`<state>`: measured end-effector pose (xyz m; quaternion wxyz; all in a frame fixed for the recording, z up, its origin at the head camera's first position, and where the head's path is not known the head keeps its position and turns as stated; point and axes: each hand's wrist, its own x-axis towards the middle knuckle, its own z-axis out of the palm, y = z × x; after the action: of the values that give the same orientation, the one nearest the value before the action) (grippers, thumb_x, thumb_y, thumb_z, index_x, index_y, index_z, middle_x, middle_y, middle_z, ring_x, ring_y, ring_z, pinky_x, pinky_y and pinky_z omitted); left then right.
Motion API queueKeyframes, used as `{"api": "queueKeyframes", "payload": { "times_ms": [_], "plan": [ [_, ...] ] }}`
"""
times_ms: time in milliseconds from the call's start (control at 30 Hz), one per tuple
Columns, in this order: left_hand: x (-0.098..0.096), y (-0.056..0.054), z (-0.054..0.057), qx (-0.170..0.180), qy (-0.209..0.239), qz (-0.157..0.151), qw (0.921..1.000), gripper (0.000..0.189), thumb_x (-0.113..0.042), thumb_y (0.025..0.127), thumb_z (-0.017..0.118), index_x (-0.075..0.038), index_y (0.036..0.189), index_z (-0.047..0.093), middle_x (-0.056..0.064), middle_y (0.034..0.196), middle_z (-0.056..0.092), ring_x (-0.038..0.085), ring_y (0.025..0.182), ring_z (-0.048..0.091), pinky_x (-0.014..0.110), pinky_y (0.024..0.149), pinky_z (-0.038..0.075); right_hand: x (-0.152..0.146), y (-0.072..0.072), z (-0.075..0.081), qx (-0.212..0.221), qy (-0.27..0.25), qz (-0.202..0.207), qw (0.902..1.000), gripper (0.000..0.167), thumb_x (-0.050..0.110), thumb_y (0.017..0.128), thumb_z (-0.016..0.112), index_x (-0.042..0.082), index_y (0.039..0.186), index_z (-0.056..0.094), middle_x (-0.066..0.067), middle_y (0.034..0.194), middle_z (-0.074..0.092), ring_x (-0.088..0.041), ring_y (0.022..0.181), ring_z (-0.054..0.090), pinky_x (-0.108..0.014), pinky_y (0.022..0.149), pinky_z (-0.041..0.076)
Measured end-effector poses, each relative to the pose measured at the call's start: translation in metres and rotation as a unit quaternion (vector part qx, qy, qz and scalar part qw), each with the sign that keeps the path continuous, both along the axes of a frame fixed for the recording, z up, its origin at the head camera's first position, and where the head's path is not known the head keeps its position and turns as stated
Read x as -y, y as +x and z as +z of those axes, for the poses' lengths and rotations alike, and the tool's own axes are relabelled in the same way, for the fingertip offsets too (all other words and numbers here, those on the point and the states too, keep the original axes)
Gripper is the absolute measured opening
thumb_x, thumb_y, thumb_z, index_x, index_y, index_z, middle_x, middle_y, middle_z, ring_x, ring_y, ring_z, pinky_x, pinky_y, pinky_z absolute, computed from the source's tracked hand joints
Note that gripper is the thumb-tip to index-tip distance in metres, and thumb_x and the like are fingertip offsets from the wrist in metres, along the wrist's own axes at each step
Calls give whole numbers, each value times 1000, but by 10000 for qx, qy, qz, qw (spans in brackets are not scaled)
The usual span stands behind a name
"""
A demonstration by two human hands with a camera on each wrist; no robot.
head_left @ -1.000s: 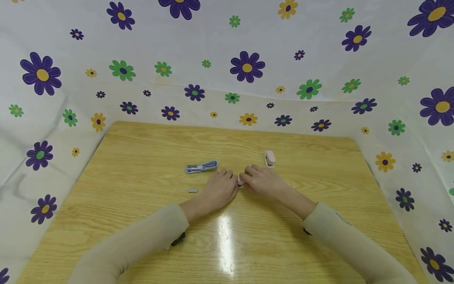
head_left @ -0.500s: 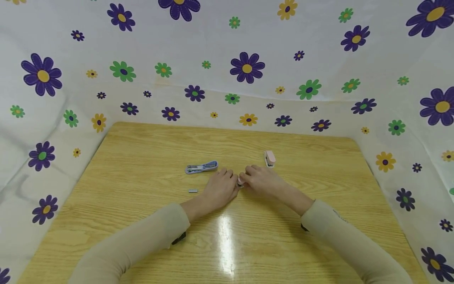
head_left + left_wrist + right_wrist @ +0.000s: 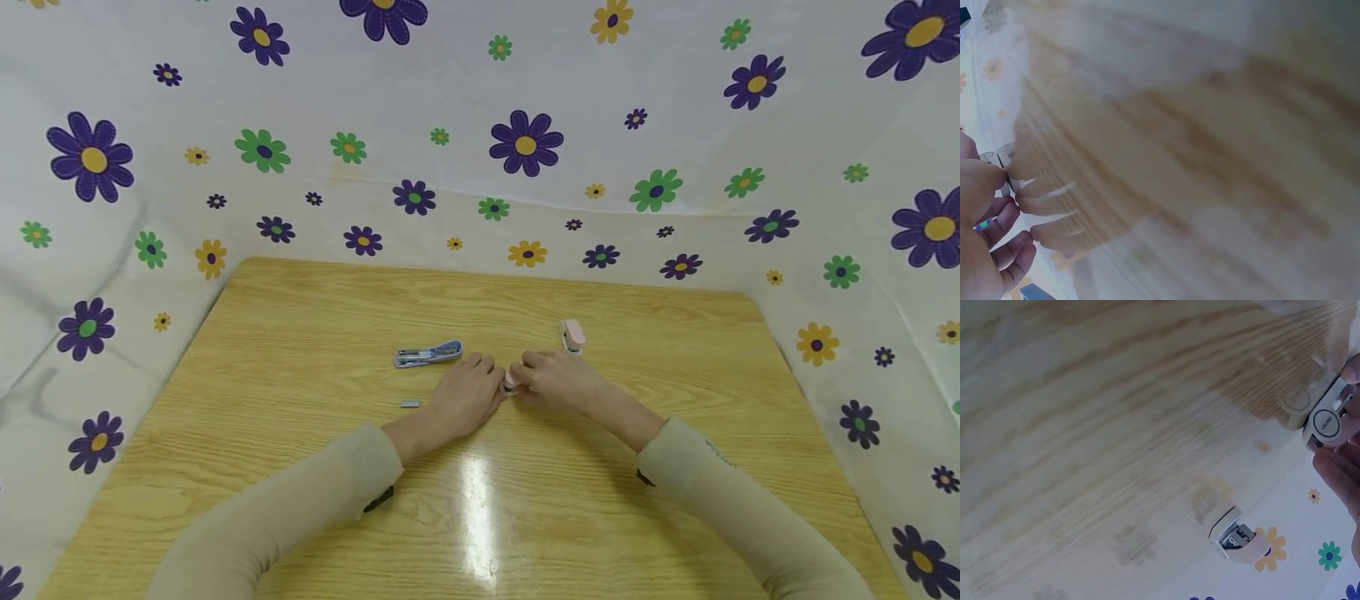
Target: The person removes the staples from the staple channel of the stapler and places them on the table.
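Note:
Both hands meet around a small pink-and-white mini stapler (image 3: 511,382) near the middle of the table. My left hand (image 3: 467,397) grips its left end, and my right hand (image 3: 561,383) pinches it from the right. In the right wrist view, the stapler (image 3: 1322,419) shows a white body and a round disc with lettering, with fingers (image 3: 1338,475) on it. Curled fingers (image 3: 1004,219) appear at the edge of the left wrist view, by the stapler's pale end (image 3: 1005,164). Much of the stapler is hidden by the fingers.
A blue stapler (image 3: 427,355) lies opened out behind the left hand. A short strip of staples (image 3: 409,404) rests left of that hand. Another pink-and-white mini stapler (image 3: 572,336) stands behind the right hand. Flowered cloth (image 3: 480,100) surrounds the wooden table (image 3: 300,333).
The right hand's fingers shift slightly on the mini stapler, and a little more of its pink part shows. The left hand and the other things stay in place.

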<state>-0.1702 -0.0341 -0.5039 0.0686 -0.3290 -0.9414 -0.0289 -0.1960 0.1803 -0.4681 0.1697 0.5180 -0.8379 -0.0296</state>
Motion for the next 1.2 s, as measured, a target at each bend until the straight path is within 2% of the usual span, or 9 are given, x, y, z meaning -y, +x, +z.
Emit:
{"api": "queueKeyframes", "payload": {
  "times_ms": [400,633,800,1000,1100,1200],
  "plan": [
    [0,0,3,125,66,26,9999,31,-40,107,60,-12,114,70,4,107,70,21,99,64,35,85,58,-2,-2,-6,-235,-88,31,9997,26,26,84,89,15,92,67,2,74,59,-8,57,56,-20,50,44],
    [0,-1,4,229,17,34,9997,32,-42,108,59,-12,115,70,3,106,70,21,96,63,34,80,57,-2,-2,-3,-159,-124,116,9997,25,24,83,89,14,90,67,2,72,57,-8,56,53,-20,49,41],
    [1,-2,2,182,120,60,9997,30,-41,108,59,-13,112,71,2,104,70,20,94,62,35,79,57,3,0,1,-193,-5,96,9998,27,30,88,86,13,87,65,2,70,57,-8,56,51,-20,50,40],
    [2,-3,-1,125,234,36,9996,27,-38,109,59,-14,108,71,2,99,69,20,89,61,34,75,55,4,3,-6,-1029,203,191,9943,31,35,92,83,12,87,63,3,68,58,-6,55,50,-17,50,38],
    [1,-4,-2,145,290,32,9995,27,-38,108,60,-14,107,72,2,98,70,20,87,60,32,74,54,4,3,-10,-1473,208,297,9884,35,35,90,85,11,86,60,3,67,56,-5,53,47,-16,49,35],
    [0,-3,0,194,330,37,9993,27,-38,107,62,-13,107,73,2,99,71,20,88,61,32,76,54,4,2,-13,-1739,188,406,9838,38,36,88,86,10,86,59,3,68,56,-5,53,48,-16,47,36]
  ]
}}
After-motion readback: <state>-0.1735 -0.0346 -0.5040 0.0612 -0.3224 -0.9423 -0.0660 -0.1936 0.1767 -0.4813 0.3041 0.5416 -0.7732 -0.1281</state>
